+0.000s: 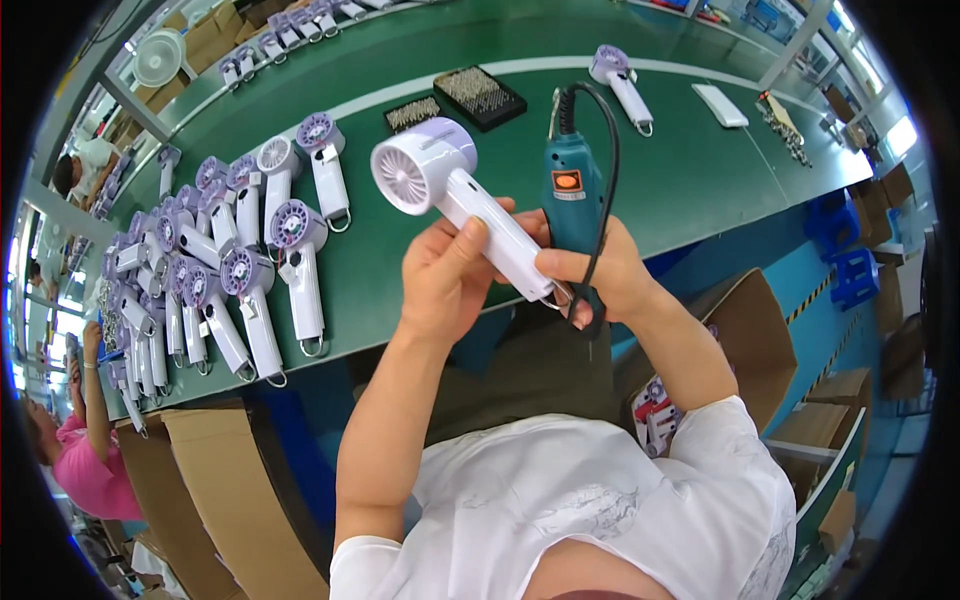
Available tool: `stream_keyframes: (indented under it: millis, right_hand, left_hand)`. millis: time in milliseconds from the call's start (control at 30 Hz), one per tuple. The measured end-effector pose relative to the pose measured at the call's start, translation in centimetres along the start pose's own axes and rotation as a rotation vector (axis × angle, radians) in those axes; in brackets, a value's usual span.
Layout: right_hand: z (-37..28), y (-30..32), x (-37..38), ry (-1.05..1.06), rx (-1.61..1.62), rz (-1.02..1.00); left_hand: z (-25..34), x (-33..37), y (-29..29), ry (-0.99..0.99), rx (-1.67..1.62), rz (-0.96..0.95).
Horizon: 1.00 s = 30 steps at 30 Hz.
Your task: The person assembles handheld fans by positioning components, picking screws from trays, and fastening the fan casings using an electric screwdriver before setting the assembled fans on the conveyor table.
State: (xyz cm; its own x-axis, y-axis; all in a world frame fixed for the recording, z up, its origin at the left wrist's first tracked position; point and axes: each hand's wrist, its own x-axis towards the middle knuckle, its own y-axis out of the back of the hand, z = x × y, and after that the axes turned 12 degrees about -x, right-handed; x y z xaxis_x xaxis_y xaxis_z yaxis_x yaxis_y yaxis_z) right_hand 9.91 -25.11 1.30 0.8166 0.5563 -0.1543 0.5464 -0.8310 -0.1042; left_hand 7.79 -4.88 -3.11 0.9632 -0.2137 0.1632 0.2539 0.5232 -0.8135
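Above the green worktop (690, 190), the left hand (445, 275) curls round a white-and-lilac plastic handheld fan (462, 198); the right hand (622, 270) wraps a teal cylindrical electric screwdriver (572, 200). Apparently a screw-fastening step, next calling for steady alignment.

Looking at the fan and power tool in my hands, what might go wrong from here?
The black cable loops down in front of your right hand, so it could catch while you move the teal power tool or the fan in your left hand.

Fans crowded at your left reach near the table's edge; a bump might knock one down.
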Motion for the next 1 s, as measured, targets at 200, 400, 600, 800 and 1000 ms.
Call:
stream_keyframes:
  millis: [200,400,600,800,1000]
  right_hand:
    - [0.2,-1.0,0.5,-0.025,-0.176,0.133]
    - [-0.5,-3.5,1.1,-0.043,-0.290,0.142]
    - [3.1,-3.6,-0.1,-0.094,-0.249,0.238]
    - [3.0,-3.8,-1.4,-0.163,-0.164,0.201]
    - [3.7,-2.7,-1.4,-0.137,-0.009,0.136]
  left_hand:
    - [1.9,-0.9,0.6,-0.152,0.232,0.201]
    - [3.1,-1.6,-0.6,-0.176,0.362,0.339]
    - [1.3,-2.8,-0.8,-0.027,0.313,0.361]
    - [1.7,-4.1,-1.2,0.011,0.374,0.329]
    - [3.4,-4.6,-1.3,0.105,0.605,0.367]
